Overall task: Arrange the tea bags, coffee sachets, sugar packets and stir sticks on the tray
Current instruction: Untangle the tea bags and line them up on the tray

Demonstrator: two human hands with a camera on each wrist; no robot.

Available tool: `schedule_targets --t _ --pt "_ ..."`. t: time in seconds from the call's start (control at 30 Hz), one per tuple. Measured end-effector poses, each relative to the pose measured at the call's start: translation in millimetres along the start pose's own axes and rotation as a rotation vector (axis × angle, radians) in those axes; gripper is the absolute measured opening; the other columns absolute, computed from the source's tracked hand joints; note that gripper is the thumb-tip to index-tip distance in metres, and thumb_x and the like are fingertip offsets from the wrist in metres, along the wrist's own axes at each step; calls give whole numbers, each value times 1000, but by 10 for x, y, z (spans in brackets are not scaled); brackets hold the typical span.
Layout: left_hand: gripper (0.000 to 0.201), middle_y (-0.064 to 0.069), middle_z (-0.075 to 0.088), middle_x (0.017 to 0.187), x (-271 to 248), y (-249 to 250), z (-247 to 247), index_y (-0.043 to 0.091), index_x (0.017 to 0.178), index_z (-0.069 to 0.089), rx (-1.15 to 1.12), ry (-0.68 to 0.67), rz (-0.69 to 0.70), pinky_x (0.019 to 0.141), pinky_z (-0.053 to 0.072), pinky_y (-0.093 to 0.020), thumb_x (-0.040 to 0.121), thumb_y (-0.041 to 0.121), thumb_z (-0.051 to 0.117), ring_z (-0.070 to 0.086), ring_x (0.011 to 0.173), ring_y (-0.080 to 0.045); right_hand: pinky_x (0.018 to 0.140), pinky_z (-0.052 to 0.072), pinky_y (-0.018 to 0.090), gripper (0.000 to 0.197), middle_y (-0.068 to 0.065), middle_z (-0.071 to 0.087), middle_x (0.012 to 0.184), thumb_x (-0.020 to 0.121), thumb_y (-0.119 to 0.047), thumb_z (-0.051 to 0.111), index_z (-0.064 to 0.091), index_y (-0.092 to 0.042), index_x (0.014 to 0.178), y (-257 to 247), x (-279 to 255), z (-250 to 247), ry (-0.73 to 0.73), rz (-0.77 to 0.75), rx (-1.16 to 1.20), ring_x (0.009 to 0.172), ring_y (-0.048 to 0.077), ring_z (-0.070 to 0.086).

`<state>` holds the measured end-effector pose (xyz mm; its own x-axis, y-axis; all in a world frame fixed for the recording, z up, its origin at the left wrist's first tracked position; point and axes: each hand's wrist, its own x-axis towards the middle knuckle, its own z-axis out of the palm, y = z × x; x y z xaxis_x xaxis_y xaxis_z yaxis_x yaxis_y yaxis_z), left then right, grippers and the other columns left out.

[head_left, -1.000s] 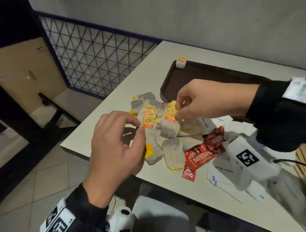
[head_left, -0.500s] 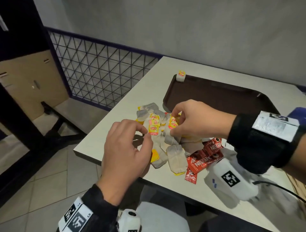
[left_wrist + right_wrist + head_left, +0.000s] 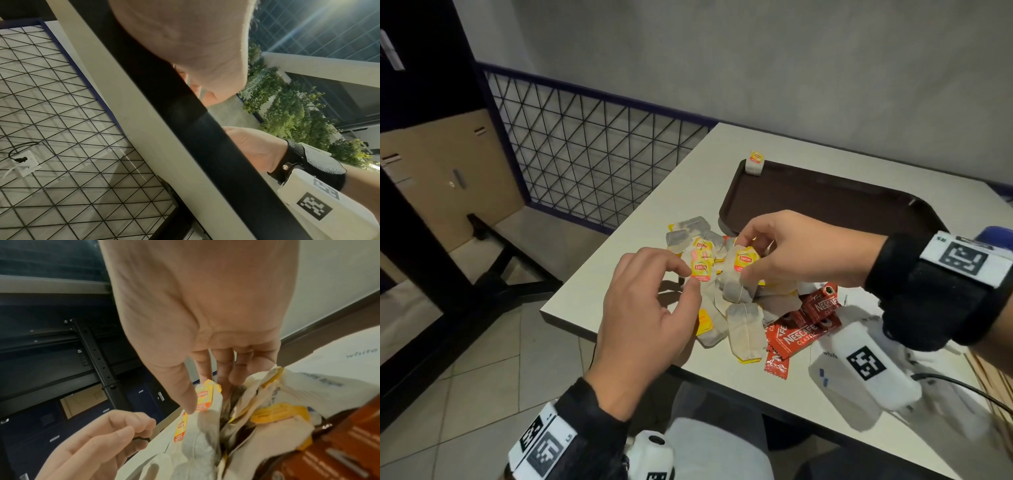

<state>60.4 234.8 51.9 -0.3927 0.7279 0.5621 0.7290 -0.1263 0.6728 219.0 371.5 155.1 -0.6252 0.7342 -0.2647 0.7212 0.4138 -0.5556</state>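
Note:
A heap of tea bags (image 3: 726,308) with yellow tags lies near the table's front left corner. My right hand (image 3: 748,255) pinches one tea bag (image 3: 743,262) by its top, thumb on the tag (image 3: 202,400), the bag hanging just above the heap. My left hand (image 3: 688,279) hovers beside the heap, fingers loosely curled, holding nothing; its fingertips (image 3: 131,423) show in the right wrist view. Red coffee sachets (image 3: 801,334) lie right of the heap. White sugar packets (image 3: 859,310) are mostly hidden by my right wrist. The brown tray (image 3: 825,205) holds one tea bag (image 3: 754,165) at its far left corner.
Wooden stir sticks (image 3: 993,377) show at the right edge. The table's front edge (image 3: 571,320) runs just under my left hand, with tiled floor below. A wire mesh railing (image 3: 592,161) stands to the left and a grey wall behind.
My right hand has raised the pinched tea bag a little off the heap. The left hand keeps its curled pose beside the pile. The head view has shifted.

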Motion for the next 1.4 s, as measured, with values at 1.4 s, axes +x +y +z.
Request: schedule_targets --t 1.4 --pt "33 5 73 113 -34 4 -65 40 113 68 -562 57 -165 84 59 -25 80 43 66 71 101 -21 62 49 28 4 16 67 82 86 -1 74 73 0 90 -111 423 -780 -18 -84 286 72 20 57"
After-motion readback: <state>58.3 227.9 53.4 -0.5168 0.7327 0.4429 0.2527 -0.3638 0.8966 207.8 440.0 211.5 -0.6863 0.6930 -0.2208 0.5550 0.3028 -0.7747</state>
